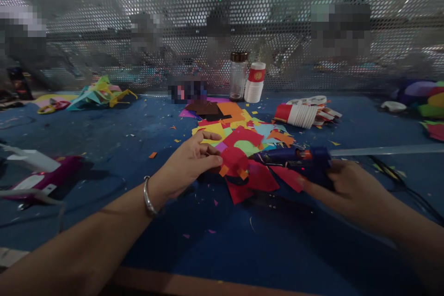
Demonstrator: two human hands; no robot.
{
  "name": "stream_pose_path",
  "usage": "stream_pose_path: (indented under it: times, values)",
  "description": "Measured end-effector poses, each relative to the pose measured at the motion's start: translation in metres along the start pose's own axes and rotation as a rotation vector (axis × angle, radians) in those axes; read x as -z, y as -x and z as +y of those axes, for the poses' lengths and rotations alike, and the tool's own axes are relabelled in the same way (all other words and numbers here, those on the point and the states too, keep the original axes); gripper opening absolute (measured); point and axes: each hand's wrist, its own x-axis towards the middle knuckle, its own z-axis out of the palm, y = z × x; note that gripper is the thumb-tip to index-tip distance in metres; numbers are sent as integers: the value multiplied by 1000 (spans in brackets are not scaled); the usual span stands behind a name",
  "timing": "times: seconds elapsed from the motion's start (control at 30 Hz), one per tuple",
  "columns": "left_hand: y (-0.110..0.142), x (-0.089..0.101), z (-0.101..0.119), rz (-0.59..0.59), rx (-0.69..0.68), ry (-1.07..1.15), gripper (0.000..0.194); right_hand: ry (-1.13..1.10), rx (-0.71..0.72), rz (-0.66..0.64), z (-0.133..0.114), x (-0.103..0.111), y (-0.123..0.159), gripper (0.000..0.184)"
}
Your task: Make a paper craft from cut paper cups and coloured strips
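Near the middle of the blue tabletop (166, 249), a red disc (236, 157) with two orange tabs (225, 170) at its lower edge is held just above the surface; take it as the centre of a clock, with twelve pointing away from the person. At nine o'clock the left hand (196, 159), a silver bracelet (149, 198) around its wrist, pinches the disc's near edge between thumb and curled fingers, the index finger lifted clear. At three o'clock the right hand (354, 187) is wrapped around the handle of a dark blue glue gun (312, 159), whose nozzle points to nine and comes right up to the disc; a translucent glue stick (381, 151) runs out of its back towards three. Between four and five lies a red sheet (258, 187), partly under the disc. Coloured scraps (211, 132) spread towards twelve, with a dark-lidded jar (237, 78) beyond them, an upright stack of paper cups (255, 84) just beside it, and a toppled cup stack (298, 114) at two. Out at nine sits a magenta device (65, 171); towards ten lie crumpled paper pieces (88, 97). A perforated screen (222, 4) stands along twelve.
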Motion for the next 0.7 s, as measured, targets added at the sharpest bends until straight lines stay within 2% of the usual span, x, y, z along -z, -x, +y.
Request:
stream_pose_path:
  times: [0.13, 0.23, 0.37, 0.47, 0.53, 0.6, 0.7]
  values:
    - [0, 0, 0, -6, 6, 46, 50, -41, -106, -25, 1, 2, -2, 53]
    - [1, -1, 1, -4, 4, 79, 48, -59, -264, 39, 4, 10, -6, 53]
    - [2, -1, 4, 25, 7, 114, 52, -87, -550, 303, 15, 25, -12, 47]
    - [3, 0, 6, 75, 10, 149, 53, -346, -795, 570, 29, 31, -16, 32]
    - [4, 0, 8, 96, 1, 166, 52, -471, -851, 691, 40, 32, -18, 26]
    - [5, 0, 10, 101, -6, 175, 51, -547, -891, 725, 51, 31, -19, 22]
    - [6, 1, 11, 90, -9, 169, 50, -638, -959, 674, 61, 28, -20, 18]
